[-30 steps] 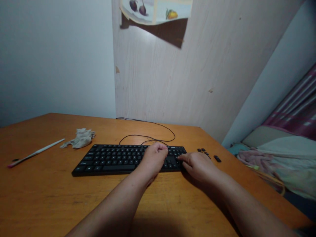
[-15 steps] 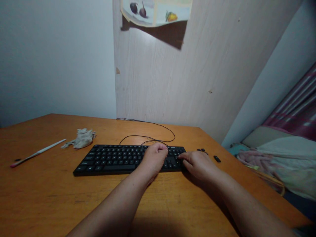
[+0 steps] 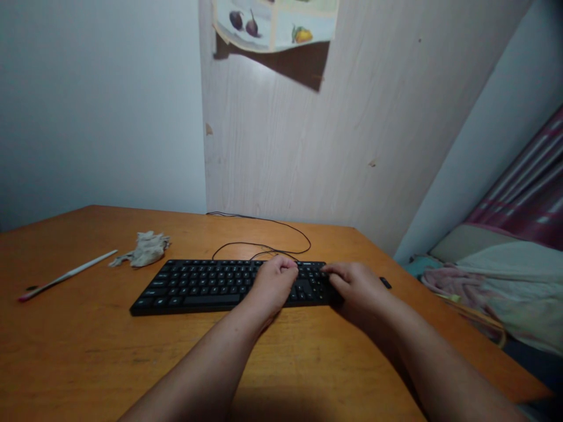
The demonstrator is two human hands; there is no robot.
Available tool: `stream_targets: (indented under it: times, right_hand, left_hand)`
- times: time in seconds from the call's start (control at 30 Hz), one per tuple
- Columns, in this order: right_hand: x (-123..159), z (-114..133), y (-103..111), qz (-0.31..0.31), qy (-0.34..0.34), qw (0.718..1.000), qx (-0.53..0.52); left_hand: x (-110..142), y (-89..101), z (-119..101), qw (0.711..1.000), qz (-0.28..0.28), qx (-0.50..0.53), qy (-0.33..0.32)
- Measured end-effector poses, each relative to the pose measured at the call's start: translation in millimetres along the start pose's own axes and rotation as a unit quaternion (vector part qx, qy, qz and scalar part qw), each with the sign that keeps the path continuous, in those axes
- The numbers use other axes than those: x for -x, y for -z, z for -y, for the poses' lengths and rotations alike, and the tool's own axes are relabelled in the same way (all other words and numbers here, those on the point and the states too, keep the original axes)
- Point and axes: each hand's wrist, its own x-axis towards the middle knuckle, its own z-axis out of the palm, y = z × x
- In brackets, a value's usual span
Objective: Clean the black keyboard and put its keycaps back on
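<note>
A black keyboard point(image 3: 206, 284) lies on the wooden table, its right part partly covered by my hands. My left hand point(image 3: 276, 281) rests over it right of the middle, fingers curled into a closed grip; what they hold, if anything, is hidden. At the keyboard's right end, my right hand point(image 3: 352, 284) has thumb and forefinger close together over the number keys. Whether something small sits between those fingertips I cannot make out. Just beyond the right hand, a loose black keycap point(image 3: 385, 282) lies on the table.
A crumpled greyish rag point(image 3: 147, 249) lies left of the keyboard, beside a long white brush-like stick point(image 3: 83, 266) with a pink end. A thin black cable point(image 3: 264, 243) loops behind the keyboard towards the wall. A bed with bedding point(image 3: 475, 275) stands beyond the table's right edge.
My right hand has shifted slightly up and right along the keyboard's right end, now hiding the small keycaps seen behind it before. The left hand holds its place.
</note>
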Motion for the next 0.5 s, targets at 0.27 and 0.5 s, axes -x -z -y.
stream_targets:
  times: [0.27, 0.5]
  right_hand:
    - [-12, -75, 21, -0.208, -0.157, 0.965, -0.025]
    - [-16, -108, 12, -0.150, -0.225, 0.958, 0.098]
  left_hand:
    - [-2, 2.9, 5, 0.999, 0.016, -0.037, -0.026]
    - [-2, 5.2, 8, 0.997, 0.028, -0.055, -0.040]
